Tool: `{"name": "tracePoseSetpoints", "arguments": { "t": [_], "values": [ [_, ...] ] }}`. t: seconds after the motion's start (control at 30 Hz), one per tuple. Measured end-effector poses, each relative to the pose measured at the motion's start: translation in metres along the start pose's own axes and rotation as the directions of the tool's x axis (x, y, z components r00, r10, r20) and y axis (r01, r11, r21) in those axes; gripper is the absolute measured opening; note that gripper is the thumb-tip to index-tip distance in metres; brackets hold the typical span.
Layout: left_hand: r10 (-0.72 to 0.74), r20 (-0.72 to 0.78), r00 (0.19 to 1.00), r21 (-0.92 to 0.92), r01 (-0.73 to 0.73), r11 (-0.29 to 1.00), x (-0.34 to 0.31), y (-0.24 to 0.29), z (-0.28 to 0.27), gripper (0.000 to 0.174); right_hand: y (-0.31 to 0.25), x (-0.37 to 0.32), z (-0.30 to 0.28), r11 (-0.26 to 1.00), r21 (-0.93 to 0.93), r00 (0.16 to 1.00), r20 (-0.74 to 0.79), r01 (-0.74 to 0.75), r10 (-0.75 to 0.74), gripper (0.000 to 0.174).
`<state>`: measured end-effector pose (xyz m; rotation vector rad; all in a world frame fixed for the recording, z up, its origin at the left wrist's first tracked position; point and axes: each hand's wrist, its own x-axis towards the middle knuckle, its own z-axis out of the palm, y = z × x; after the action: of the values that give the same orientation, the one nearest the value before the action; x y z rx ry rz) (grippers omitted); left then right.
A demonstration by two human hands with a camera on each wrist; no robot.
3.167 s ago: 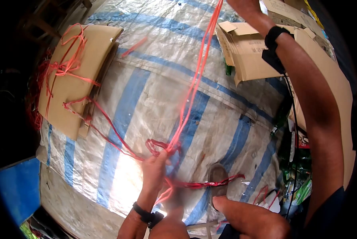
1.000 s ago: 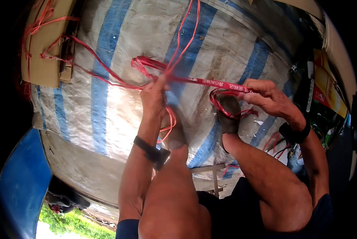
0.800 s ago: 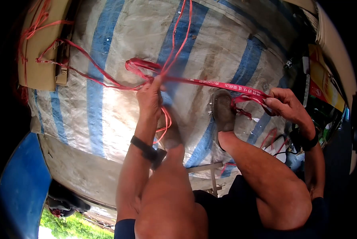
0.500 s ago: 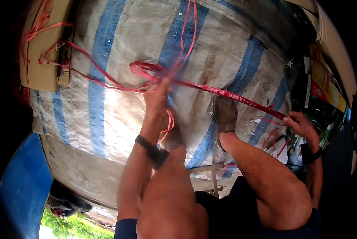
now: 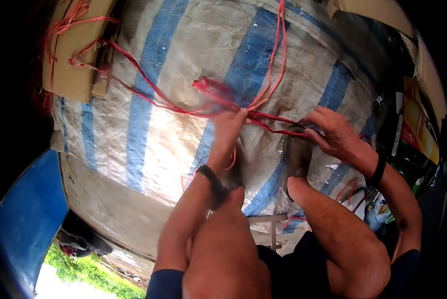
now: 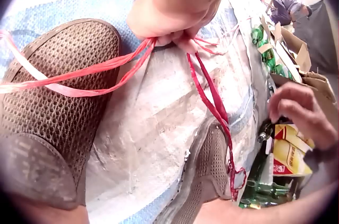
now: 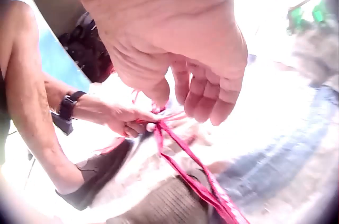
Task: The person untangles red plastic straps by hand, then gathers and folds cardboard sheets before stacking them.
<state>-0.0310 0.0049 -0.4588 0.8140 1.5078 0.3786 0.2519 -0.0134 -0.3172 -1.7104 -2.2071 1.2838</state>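
Note:
My left hand [image 5: 228, 127] pinches a bunch of red plastic ribbon and pink-red strings where several strands cross, above the striped sheet. A folded loop of red ribbon [image 5: 214, 92], blurred, sticks out past its fingers. In the left wrist view, pink strings [image 6: 100, 70] run left over a brown mesh shoe and two red ribbon strands [image 6: 209, 94] hang toward the other shoe. My right hand [image 5: 335, 132] overlaps the ribbon ends in the head view. The right wrist view shows its fingers [image 7: 206, 99] loosely bent, apart from the thumb, with the ribbon passing below them.
Flattened cardboard [image 5: 76, 55] tied with red string lies at upper left, linked by strands to the bunch. Green bottles [image 6: 265, 189] and a yellow-red carton [image 5: 420, 124] crowd the right side. Two shoes [image 5: 298, 154] stand on the blue-and-white sheet [image 5: 183, 65]. A blue panel [image 5: 31, 199] is at left.
The right hand came down from the upper right, drew the red ribbon out taut to the right, then let go and moved back toward the left hand. The left hand keeps its pinch.

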Motion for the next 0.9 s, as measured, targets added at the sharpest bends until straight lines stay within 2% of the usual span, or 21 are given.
{"name": "tracePoseSetpoints", "arguments": {
  "t": [0.07, 0.1, 0.13, 0.17, 0.2, 0.23, 0.27, 0.33, 0.37, 0.4, 0.43, 0.47, 0.5, 0.57, 0.6, 0.67, 0.7, 0.73, 0.8, 0.83, 0.9],
  "values": [
    [0.024, 0.003, 1.000, 0.077, -0.025, 0.997, 0.004, -0.005, 0.002, 0.035, -0.017, 0.053, 0.022, 0.984, 0.121, 0.990, -0.066, 0.130, -0.122, 0.028],
    [0.027, 0.025, 0.999, 0.020, -0.027, 0.999, 0.011, -0.020, 0.003, 0.034, -0.024, 0.076, 0.034, 0.968, 0.155, 0.977, -0.116, 0.196, -0.179, 0.032],
    [-0.024, 0.035, 0.999, 0.038, 0.023, 0.999, 0.006, -0.007, 0.001, 0.032, -0.026, 0.093, 0.049, 0.962, 0.159, 0.971, -0.125, 0.222, -0.203, 0.032],
    [0.035, 0.007, 0.999, 0.061, -0.035, 0.998, 0.018, -0.028, 0.004, 0.029, -0.029, 0.115, 0.065, 0.974, 0.158, 0.984, -0.097, 0.164, -0.150, 0.037],
    [0.336, -0.042, 0.941, -0.031, -0.337, 0.941, 0.024, -0.052, 0.008, 0.019, -0.034, 0.138, 0.077, 0.982, 0.155, 0.992, -0.078, 0.111, -0.100, 0.042],
    [0.390, -0.088, 0.917, -0.225, -0.400, 0.889, 0.015, -0.036, 0.015, 0.013, -0.041, 0.152, 0.087, 0.988, 0.138, 0.996, -0.071, 0.066, -0.057, 0.037],
    [0.319, -0.103, 0.942, -0.027, -0.323, 0.946, 0.021, -0.041, 0.010, 0.009, -0.045, 0.164, 0.098, 0.985, 0.148, 0.994, -0.081, 0.090, -0.078, 0.037],
    [0.378, -0.072, 0.923, 0.029, -0.377, 0.926, 0.019, -0.042, 0.010, 0.009, -0.044, 0.186, 0.115, 0.996, 0.077, 0.999, 0.000, -0.054, 0.054, 0.032],
    [0.404, -0.110, 0.908, 0.000, -0.406, 0.914, 0.020, -0.040, 0.013, 0.010, -0.044, 0.193, 0.123, 0.995, 0.095, 0.998, -0.038, -0.041, 0.044, 0.020],
    [0.402, -0.116, 0.908, -0.005, -0.405, 0.914, 0.020, -0.039, 0.015, 0.010, -0.041, 0.194, 0.131, 0.981, 0.194, 0.991, -0.136, 0.017, 0.010, 0.018],
    [0.331, -0.091, 0.939, -0.258, -0.343, 0.903, 0.021, -0.039, 0.017, 0.010, -0.043, 0.199, 0.125, 0.935, 0.353, 1.000, 0.001, -0.018, 0.019, 0.020],
    [0.263, -0.043, 0.964, -0.494, -0.249, 0.833, 0.020, -0.039, 0.020, 0.011, -0.047, 0.205, 0.114, 0.865, 0.496, 0.990, 0.141, -0.081, 0.012, 0.023],
    [0.254, -0.040, 0.966, -0.503, -0.240, 0.830, 0.018, -0.040, 0.017, 0.011, -0.053, 0.207, 0.107, 0.866, 0.491, 0.988, 0.151, -0.092, 0.020, 0.023],
    [0.271, 0.090, 0.958, -0.306, -0.232, 0.923, 0.019, -0.035, 0.005, 0.013, -0.066, 0.218, 0.088, 0.684, 0.692, 0.958, 0.284, -0.230, 0.035, 0.036],
    [0.270, 0.088, 0.959, -0.312, -0.231, 0.921, 0.016, -0.032, 0.007, 0.013, -0.074, 0.223, 0.078, 0.688, 0.687, 0.957, 0.288, -0.233, 0.036, 0.036],
    [0.168, 0.046, 0.985, -0.233, -0.153, 0.960, 0.012, -0.027, 0.007, 0.024, -0.090, 0.234, 0.058, 0.774, 0.567, 0.926, 0.371, -0.283, 0.068, 0.046],
    [0.167, 0.043, 0.985, -0.236, -0.152, 0.960, 0.011, -0.024, 0.004, 0.024, -0.091, 0.238, 0.049, 0.862, 0.507, 0.940, 0.296, -0.003, -0.171, 0.053],
    [0.163, 0.051, 0.985, -0.164, -0.152, 0.975, 0.008, -0.020, 0.000, 0.028, -0.095, 0.240, 0.041, 0.863, 0.505, 0.938, 0.304, -0.008, -0.169, 0.053],
    [0.154, 0.062, 0.986, -0.103, -0.147, 0.984, 0.008, -0.021, -0.001, 0.033, -0.105, 0.245, 0.029, 0.920, 0.310, 0.891, 0.445, -0.240, 0.083, 0.057],
    [0.145, 0.075, 0.987, -0.106, -0.136, 0.985, 0.010, -0.022, -0.001, 0.032, -0.109, 0.246, 0.023, 0.922, 0.303, 0.888, 0.451, -0.243, 0.087, 0.057],
    [0.131, 0.088, 0.987, -0.118, -0.121, 0.986, 0.012, -0.026, -0.001, 0.032, -0.115, 0.246, 0.016, 0.904, 0.272, 0.820, 0.557, -0.330, 0.131, 0.052]
  ]
}}
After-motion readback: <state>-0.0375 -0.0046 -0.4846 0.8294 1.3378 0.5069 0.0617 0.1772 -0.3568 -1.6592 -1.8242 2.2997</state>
